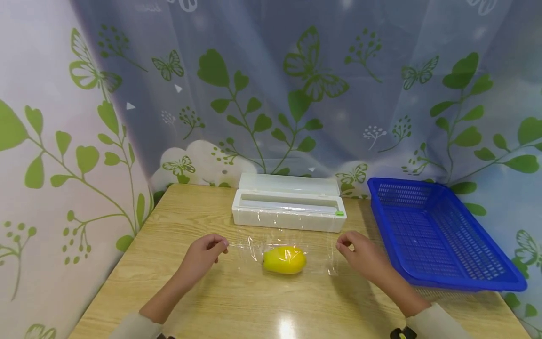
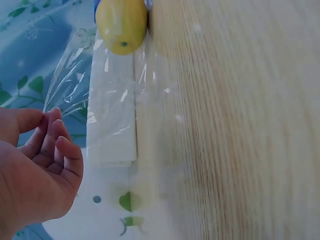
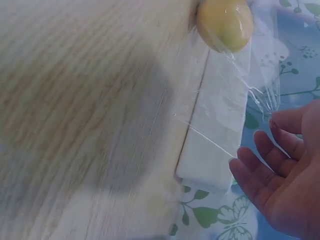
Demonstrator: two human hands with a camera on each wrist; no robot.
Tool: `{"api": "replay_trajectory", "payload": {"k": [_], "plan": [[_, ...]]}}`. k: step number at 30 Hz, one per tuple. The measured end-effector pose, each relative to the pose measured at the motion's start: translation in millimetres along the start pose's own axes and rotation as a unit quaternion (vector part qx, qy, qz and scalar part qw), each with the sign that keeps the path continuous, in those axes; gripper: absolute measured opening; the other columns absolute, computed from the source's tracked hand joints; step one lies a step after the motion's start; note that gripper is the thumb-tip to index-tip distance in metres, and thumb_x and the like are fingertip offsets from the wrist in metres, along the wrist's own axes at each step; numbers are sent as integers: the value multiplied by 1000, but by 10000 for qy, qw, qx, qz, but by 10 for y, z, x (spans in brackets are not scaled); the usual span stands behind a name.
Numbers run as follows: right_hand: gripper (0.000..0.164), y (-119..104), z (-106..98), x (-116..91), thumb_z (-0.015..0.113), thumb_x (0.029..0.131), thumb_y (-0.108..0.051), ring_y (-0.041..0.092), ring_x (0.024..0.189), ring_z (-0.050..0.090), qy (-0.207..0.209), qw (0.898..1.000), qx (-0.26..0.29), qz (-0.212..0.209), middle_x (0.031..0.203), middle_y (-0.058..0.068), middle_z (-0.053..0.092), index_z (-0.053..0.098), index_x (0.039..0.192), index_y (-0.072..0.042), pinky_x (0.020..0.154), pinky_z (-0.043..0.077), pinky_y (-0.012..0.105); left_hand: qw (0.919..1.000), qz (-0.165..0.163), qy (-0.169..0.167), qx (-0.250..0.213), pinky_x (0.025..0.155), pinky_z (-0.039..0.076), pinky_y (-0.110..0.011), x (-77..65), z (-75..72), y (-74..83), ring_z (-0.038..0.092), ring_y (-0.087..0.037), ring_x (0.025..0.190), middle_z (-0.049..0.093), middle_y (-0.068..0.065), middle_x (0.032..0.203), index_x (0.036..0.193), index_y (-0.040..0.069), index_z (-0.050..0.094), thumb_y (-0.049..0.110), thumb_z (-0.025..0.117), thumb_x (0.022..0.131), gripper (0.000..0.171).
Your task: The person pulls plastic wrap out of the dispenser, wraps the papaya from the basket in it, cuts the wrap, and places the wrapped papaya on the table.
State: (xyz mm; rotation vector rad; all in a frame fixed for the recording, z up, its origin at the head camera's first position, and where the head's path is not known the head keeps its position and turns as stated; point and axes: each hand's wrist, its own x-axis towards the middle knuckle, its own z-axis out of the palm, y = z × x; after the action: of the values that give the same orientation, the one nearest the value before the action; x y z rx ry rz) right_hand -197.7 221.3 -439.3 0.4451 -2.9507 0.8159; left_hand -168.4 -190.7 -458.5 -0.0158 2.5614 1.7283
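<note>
A sheet of clear cling film (image 1: 319,256) stretches between the two hands, with glints and creases along it. My left hand (image 1: 203,256) pinches its left side between thumb and index finger. On the right, my right hand (image 1: 363,254) pinches the opposite side the same way; the right wrist view shows the film (image 3: 265,100) gathered at the fingertips. Under the film lies a yellow, mango-like fruit (image 1: 284,260), on its side between the hands. Behind it stands a white cling film dispenser box (image 1: 288,220), its translucent lid (image 1: 290,183) raised and a roll (image 1: 288,206) inside.
A blue perforated plastic basket (image 1: 423,235) stands at the right of the wooden table (image 1: 237,306), close to the right forearm. A green slider (image 1: 339,213) sits at the box's right end. A leaf-and-butterfly printed curtain (image 1: 262,94) hangs along the back.
</note>
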Motion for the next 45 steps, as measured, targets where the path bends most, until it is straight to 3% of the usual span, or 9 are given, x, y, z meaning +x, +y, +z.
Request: {"api": "replay_trajectory", "payload": {"k": [5,12,18,25,34,41,45], "plan": [[9,16,85,149,61,102,-23,19,95,63,-48,10000,44,56,102,0,66,66,100,-15,79,51,39,9997,98,204,41,68,51,-33,203,25,-78,58,-23,74,71,-13,98,107,5,70,27,60,103,25],[11,14,165,281,62,100,-25,13,84,60,41,9996,-205,170,94,-4,66,66,98,-16,74,50,37,9993,-131,333,-98,55,42,-23,412,89,-119,56,-16,67,72,-7,91,105,5,71,26,62,100,23],[12,15,200,351,62,99,-26,14,73,56,135,9988,-270,388,82,-3,64,66,97,-15,67,46,35,9990,-166,390,-151,53,41,-22,546,131,-154,54,-14,64,70,-3,85,104,4,72,22,63,99,21],[13,81,269,402,63,98,-28,14,73,59,307,9970,-398,592,83,-4,68,67,95,-16,65,44,36,9991,-167,391,-10,51,40,-23,703,168,-217,52,-13,61,68,-1,81,99,2,72,23,63,99,24],[16,179,345,383,60,95,-28,19,77,66,220,9939,-701,826,93,2,73,70,96,-15,66,49,40,9989,-159,434,85,55,41,-25,781,239,-310,53,-16,62,69,-6,84,91,2,69,20,62,99,21],[15,197,378,369,58,95,-24,18,75,63,127,9939,-669,871,93,2,72,69,96,-15,64,49,38,9976,3,485,484,56,42,-26,828,273,-345,52,-15,61,67,-9,78,89,3,68,19,61,100,21],[14,212,407,368,57,94,-23,18,73,60,32,9938,-602,933,92,3,71,68,97,-13,62,47,36,9970,-92,393,656,57,40,-28,856,283,-387,50,-14,61,65,-7,76,88,5,69,21,61,101,22]]}}
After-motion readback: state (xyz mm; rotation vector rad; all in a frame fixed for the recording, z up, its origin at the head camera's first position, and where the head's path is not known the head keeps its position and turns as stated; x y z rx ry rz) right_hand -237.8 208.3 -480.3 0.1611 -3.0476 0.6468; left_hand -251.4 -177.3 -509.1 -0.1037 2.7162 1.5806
